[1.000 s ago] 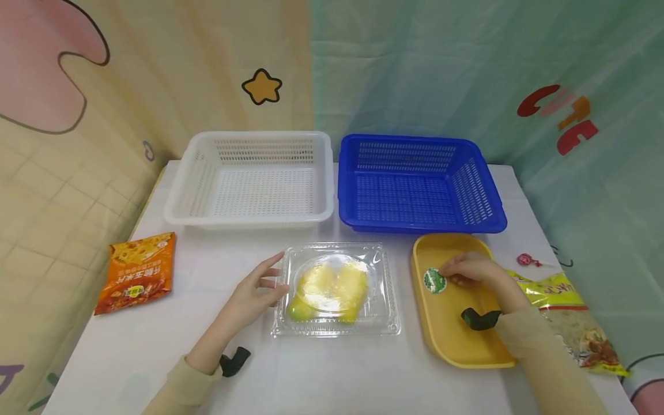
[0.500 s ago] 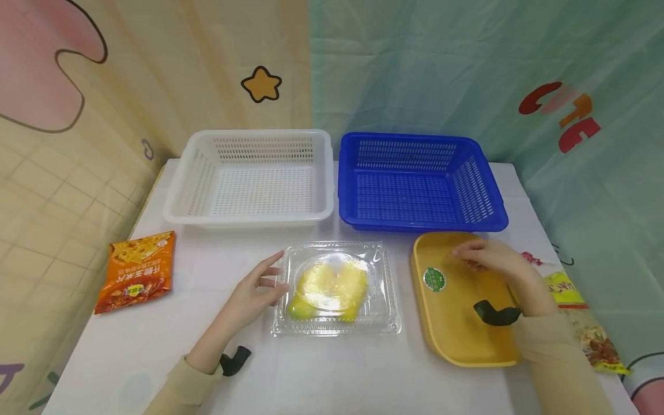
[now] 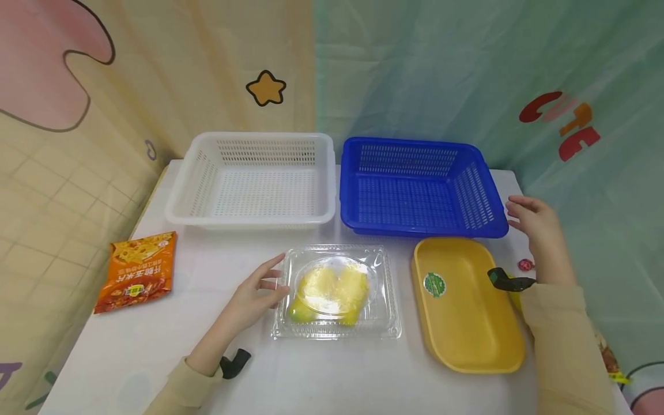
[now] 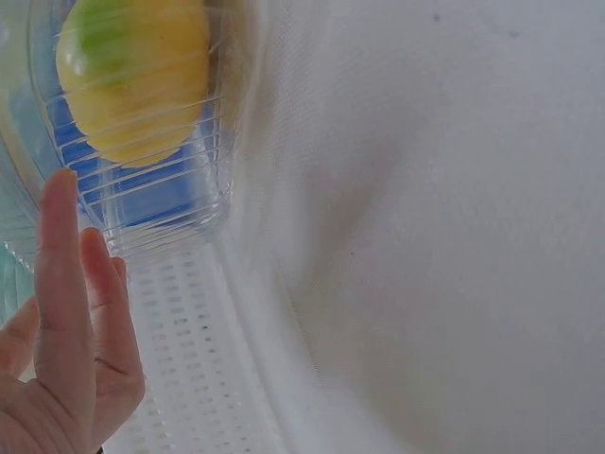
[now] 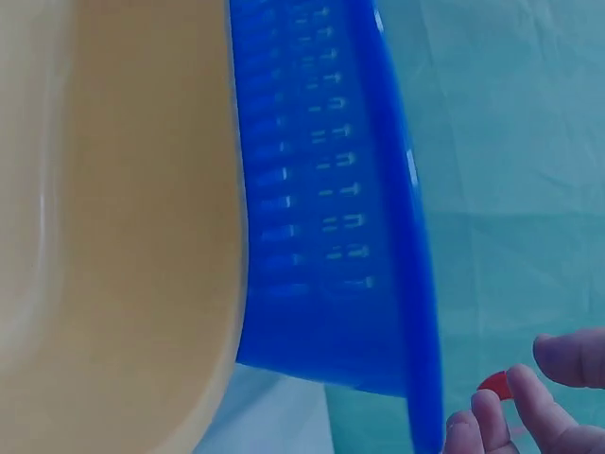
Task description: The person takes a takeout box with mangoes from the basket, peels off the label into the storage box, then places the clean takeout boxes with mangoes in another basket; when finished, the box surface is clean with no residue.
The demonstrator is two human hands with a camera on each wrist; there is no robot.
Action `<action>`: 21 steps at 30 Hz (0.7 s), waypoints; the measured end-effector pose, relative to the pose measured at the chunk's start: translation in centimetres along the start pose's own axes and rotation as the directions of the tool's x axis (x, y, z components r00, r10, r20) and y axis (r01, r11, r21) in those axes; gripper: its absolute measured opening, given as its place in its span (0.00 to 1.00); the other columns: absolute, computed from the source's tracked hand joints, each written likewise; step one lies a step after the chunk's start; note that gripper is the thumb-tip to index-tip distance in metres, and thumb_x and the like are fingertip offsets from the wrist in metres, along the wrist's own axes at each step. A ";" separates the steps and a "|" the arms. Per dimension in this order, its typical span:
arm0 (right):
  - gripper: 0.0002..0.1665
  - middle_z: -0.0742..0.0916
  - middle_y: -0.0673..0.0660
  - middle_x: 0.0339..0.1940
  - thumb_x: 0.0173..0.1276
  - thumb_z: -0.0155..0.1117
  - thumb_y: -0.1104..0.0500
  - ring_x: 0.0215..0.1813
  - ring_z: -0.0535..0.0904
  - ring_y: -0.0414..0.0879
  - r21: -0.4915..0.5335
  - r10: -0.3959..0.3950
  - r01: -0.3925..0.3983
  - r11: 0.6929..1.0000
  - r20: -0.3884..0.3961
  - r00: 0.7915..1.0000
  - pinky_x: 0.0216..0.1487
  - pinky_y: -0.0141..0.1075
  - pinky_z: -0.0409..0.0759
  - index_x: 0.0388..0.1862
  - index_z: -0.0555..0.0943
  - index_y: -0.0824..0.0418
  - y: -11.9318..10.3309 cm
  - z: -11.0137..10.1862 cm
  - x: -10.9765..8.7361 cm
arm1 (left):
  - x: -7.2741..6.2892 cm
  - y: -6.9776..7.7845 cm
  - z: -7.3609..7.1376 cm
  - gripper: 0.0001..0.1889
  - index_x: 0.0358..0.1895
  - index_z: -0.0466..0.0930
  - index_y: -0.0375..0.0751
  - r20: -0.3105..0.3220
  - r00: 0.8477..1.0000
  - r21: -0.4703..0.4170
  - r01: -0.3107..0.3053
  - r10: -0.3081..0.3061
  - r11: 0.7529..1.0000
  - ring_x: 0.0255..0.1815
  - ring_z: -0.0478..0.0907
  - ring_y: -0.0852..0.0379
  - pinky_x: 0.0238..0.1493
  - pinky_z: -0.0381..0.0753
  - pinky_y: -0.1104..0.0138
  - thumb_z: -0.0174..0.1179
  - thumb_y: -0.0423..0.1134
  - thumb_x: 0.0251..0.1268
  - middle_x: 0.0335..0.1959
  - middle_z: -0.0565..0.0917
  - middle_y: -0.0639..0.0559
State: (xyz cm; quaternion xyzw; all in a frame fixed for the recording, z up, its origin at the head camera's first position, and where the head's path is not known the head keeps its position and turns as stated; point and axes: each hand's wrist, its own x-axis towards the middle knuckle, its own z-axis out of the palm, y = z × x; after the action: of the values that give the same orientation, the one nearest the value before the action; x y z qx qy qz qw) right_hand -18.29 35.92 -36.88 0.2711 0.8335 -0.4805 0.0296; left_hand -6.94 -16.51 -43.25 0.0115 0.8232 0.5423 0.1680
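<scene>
My left hand (image 3: 254,300) rests at the left edge of a clear plastic clamshell box (image 3: 388,300), its fingers loosely spread. Inside the box lie yellow-and-green mangoes (image 3: 353,288). The left wrist view shows one mango (image 4: 132,76) through the ribbed wall, with fingertips right at the box's edge. Beyond the right rim of the blue basket (image 3: 422,230), my right hand (image 3: 542,227) has its fingers relaxed and holds nothing. Its forearm passes over the right side of the yellow tray (image 3: 467,328), which bears a round green sticker (image 3: 434,285).
A white basket (image 3: 254,220) stands at the back left beside the blue one. An orange snack bag (image 3: 137,271) lies at far left. Right of the yellow tray, a red lollipop (image 3: 525,264) shows beside my arm. Most of a yellow-ended food packet (image 3: 617,377) is hidden under my sleeve.
My right hand has left the sticker inside the yellow tray and moved back and right, to beside the blue basket's rim. The left hand and clamshell box have stayed put.
</scene>
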 end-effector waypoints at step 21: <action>0.41 0.55 0.55 0.83 0.72 0.53 0.38 0.79 0.57 0.55 0.115 0.137 -0.145 0.983 0.074 0.988 0.79 0.46 0.57 0.80 0.55 0.42 1.5 1.1 2.5 | 0.2 0.0 0.8 0.36 0.75 0.61 0.60 -0.081 0.996 0.016 0.029 -0.028 0.999 0.42 0.81 0.52 0.34 0.87 0.67 0.64 0.37 0.64 0.61 0.74 0.37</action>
State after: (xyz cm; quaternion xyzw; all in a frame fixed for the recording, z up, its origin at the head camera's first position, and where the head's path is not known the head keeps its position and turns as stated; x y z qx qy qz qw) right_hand -19.93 36.61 -39.42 0.3148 0.7805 -0.5350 0.0744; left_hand -6.95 -15.79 -43.56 -0.0207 0.8341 0.5325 0.1425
